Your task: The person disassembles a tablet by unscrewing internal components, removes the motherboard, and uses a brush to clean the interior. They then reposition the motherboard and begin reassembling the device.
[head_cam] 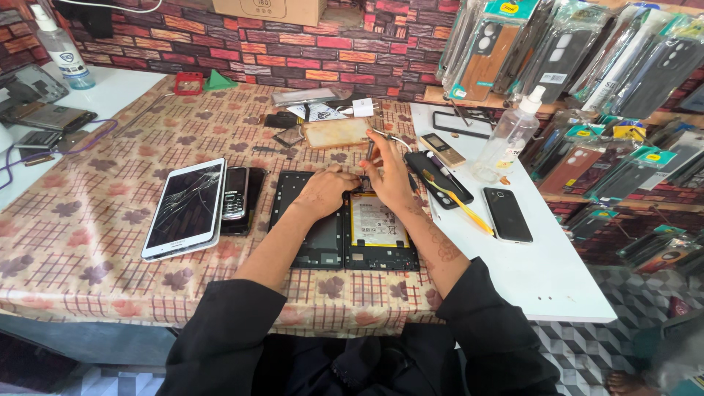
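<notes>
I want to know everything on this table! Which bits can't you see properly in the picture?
Head view:
- Tip of the tweezers: hidden behind the right hand.
- Top edge of the opened tablet: covered by the left hand and the right hand.
- Cardboard box: cut off by the top edge.
- Bare foot: cut off by the bottom edge.
- Small parts near the tan phone case: too small to tell.

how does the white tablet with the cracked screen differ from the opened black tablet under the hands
The white tablet with the cracked screen lies closed, glass up and untouched; the opened black tablet shows its pale battery and insides. The left hand rests on the black one, and the right hand holds a thin tool over it. Both lie flat on the leaf-print cloth.
</notes>
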